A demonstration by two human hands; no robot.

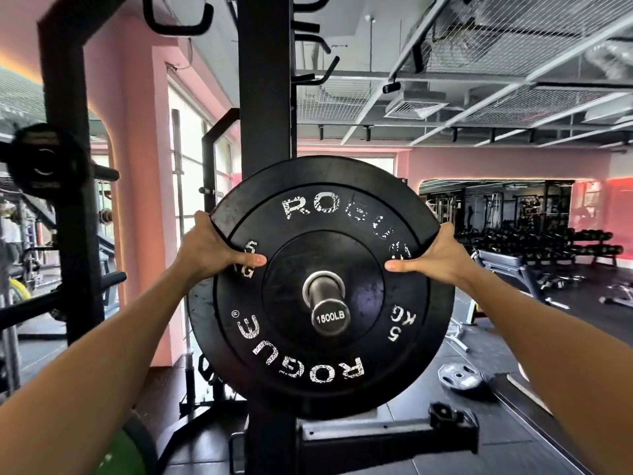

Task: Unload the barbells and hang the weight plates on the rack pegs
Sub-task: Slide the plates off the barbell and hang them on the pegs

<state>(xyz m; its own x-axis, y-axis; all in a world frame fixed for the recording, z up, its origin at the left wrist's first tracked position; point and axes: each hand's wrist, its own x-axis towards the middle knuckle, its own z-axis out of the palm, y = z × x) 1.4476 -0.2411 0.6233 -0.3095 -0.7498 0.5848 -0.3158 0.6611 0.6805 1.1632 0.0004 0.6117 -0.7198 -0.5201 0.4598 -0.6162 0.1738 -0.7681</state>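
Note:
A black 5 kg bumper plate (325,378) with white lettering fills the middle of the head view. It sits on a steel barbell sleeve (325,296) whose end cap reads 1500LB and points at me. My left hand (212,250) grips the plate's left rim, thumb on its face. My right hand (435,255) grips the right rim the same way. Behind it, the edge of another black plate (200,323) shows at the left. The black rack upright (265,80) rises behind the plate.
Rack pegs (109,173) stick out at the left, one holding a small black plate (44,159). A green plate (126,454) shows at the bottom left. A grey plate (459,375) lies on the floor at right. Benches and dumbbell racks (548,241) stand beyond.

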